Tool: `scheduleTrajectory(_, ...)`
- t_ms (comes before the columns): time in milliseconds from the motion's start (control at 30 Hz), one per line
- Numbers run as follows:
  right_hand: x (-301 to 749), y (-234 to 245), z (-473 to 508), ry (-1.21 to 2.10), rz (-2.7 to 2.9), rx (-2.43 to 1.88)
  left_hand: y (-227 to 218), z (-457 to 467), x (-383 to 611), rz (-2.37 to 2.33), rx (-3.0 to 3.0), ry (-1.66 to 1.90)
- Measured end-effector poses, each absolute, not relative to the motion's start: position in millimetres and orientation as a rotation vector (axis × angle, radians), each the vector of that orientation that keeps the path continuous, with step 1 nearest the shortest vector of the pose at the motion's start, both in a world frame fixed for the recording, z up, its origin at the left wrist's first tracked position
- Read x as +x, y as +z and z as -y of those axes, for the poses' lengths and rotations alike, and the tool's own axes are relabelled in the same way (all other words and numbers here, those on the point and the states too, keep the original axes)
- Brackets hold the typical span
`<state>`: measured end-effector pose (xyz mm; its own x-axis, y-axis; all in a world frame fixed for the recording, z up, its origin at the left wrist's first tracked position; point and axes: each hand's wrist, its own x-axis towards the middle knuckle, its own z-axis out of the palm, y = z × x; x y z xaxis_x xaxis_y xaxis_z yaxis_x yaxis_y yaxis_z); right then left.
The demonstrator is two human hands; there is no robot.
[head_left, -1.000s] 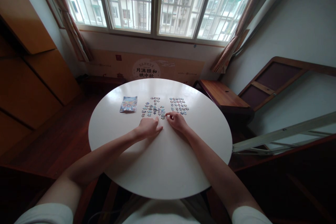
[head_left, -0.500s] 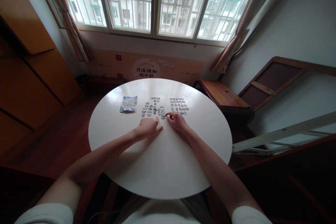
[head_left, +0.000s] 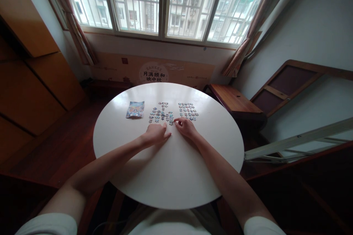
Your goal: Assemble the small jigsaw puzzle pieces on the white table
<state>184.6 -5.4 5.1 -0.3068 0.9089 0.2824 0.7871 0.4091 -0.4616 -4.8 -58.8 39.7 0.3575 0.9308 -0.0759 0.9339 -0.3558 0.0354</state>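
Small jigsaw puzzle pieces (head_left: pixel 157 114) lie loose on the round white table (head_left: pixel 165 176). A narrow strip of joined pieces (head_left: pixel 171 119) sits between my two hands. To its lower left is my left hand (head_left: pixel 156 134), palm down, its index fingertip near the strip and another finger stretched along the tabletop, with nothing visible in its grasp. On the strip's right side, my right hand (head_left: pixel 185 126) has thumb and index finger closed together at the edge, apparently on a puzzle piece mostly hidden by the fingertips.
Rows of more puzzle pieces (head_left: pixel 187 110) lie beyond my right hand. A colourful picture packet (head_left: pixel 135 109) rests on the left of the table. A wooden bench (head_left: pixel 234 98) stands behind right, and a barred window (head_left: pixel 162 3) is ahead.
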Motion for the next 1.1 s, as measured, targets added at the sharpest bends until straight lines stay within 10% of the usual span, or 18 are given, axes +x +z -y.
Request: scheduleTrajectory(1100, 184.5, 6.8, 6.9, 0.324, 2.173, -1.436, 44.0, 61.2, -4.2, -1.741, 2.529, -0.069)
